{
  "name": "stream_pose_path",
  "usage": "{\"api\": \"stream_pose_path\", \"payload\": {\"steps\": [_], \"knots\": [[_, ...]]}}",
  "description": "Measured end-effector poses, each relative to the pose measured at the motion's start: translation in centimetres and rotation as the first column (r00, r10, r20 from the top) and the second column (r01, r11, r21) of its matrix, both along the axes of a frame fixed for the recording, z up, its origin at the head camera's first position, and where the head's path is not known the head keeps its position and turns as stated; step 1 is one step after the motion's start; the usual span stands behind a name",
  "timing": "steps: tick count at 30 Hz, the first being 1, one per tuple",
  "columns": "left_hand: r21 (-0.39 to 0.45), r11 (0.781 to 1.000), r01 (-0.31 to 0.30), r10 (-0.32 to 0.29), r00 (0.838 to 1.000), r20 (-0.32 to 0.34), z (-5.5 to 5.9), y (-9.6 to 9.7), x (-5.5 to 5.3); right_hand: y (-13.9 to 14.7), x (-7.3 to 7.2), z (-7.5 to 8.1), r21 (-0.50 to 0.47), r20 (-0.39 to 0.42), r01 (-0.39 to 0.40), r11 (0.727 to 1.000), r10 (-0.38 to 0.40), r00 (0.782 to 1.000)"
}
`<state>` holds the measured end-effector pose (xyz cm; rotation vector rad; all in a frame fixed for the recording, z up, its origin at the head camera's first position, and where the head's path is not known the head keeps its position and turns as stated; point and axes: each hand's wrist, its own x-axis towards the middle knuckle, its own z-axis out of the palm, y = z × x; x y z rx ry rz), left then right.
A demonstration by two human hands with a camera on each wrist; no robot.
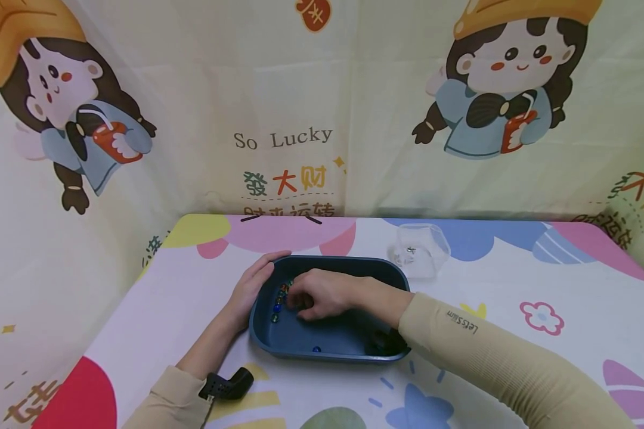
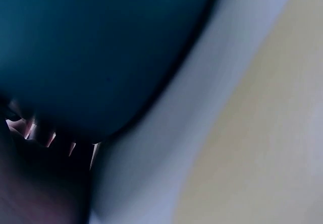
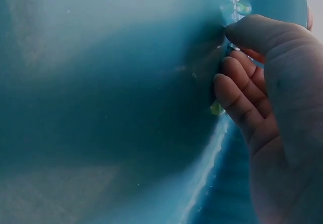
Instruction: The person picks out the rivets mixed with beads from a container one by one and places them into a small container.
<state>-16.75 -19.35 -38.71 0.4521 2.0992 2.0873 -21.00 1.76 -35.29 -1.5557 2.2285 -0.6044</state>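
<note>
A dark blue tray (image 1: 330,356) with rounded corners stands on the table. My left hand (image 1: 252,287) rests along its left end, fingers stretched toward the far corner on the outside of the wall. Inside the tray, a row of several glass marbles (image 1: 277,308) lies by the left wall, and a single blue marble (image 1: 316,350) sits at the near wall. My right hand (image 1: 324,293) reaches into the tray beside the row, fingers bent. In the right wrist view, its thumb and fingers close around a small glassy marble (image 3: 231,46), mostly hidden; another marble (image 3: 244,7) is beyond the thumb.
Behind the tray to the right is a clear plastic box (image 1: 423,250) with something small and shiny in it. A printed cloth (image 1: 515,298) covers the table, and a patterned curtain (image 1: 386,149) hangs behind. A black wrist device (image 1: 228,384) sits on the left sleeve.
</note>
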Motion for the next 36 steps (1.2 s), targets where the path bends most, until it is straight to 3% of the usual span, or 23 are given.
{"api": "stream_pose_path", "payload": {"steps": [15,26,36], "knots": [[-0.016,1.000,-0.017,0.017,1.000,-0.002,0.0,0.0,-0.1,0.0,0.1,0.5,0.067,0.025,-0.013,0.998,0.011,1.000],[-0.020,0.999,-0.026,0.027,1.000,0.007,0.0,0.1,-0.1,0.3,0.2,0.9,0.153,0.004,0.021,0.988,-0.022,1.000],[-0.032,0.999,-0.016,0.016,1.000,-0.005,0.0,0.0,0.0,1.3,0.2,1.6,0.028,0.077,0.077,0.997,-0.079,0.994]]}}
